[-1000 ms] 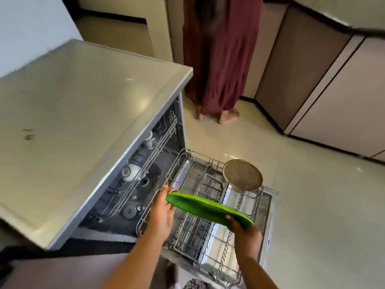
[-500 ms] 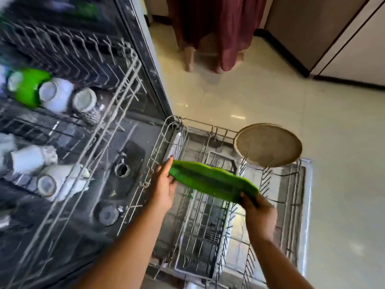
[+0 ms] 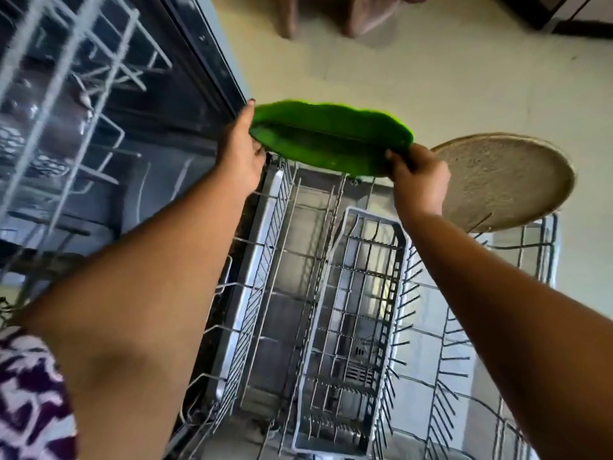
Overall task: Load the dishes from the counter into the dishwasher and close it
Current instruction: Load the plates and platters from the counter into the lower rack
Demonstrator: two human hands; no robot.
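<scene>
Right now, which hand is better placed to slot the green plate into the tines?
Probably right: right hand grips the green plate nearest the tines; left hand holds its tub-side end.

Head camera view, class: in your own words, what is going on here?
A person is loading an open dishwasher. Both hands hold a green leaf-shaped plate above the far end of the pulled-out lower rack: the left hand grips its left end and the right hand pinches its right end. The plate is not yet in the rack. A round tan plate already sits at the rack's far right corner, and a cutlery basket stands in the middle.
</scene>
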